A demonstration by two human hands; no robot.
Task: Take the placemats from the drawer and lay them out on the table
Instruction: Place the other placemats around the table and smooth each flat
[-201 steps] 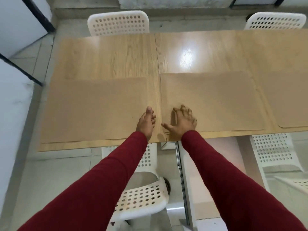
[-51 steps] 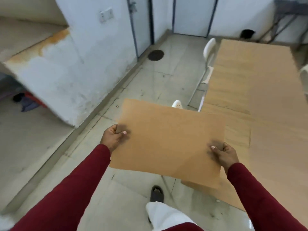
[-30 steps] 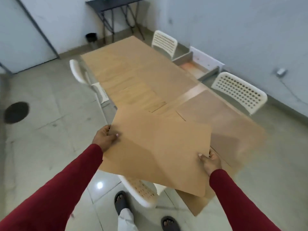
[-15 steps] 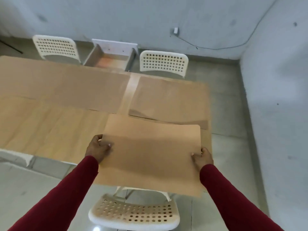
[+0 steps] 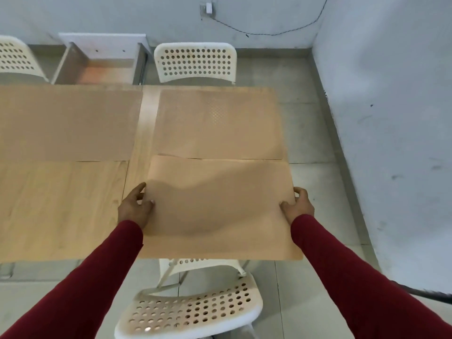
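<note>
I hold a tan placemat (image 5: 217, 206) by its two short sides over the near right corner of the wooden table (image 5: 61, 204). My left hand (image 5: 134, 209) pinches its left edge and my right hand (image 5: 297, 205) grips its right edge. The mat sags in the middle and its near edge overhangs the table. Two more placemats lie flat along the far side: one at the far right (image 5: 217, 123), another to its left (image 5: 66, 123). The open drawer (image 5: 100, 69) stands against the far wall; its inside shows no mats.
White perforated chairs stand around the table: one close under my arms (image 5: 190, 311), one across at the far side (image 5: 195, 62), another at far left (image 5: 14, 57). A grey wall (image 5: 391, 118) closes the right side, with bare floor between it and the table.
I carried the placemat round the table's end to its other side. In the last half second it moved forward and lower over the near right corner.
</note>
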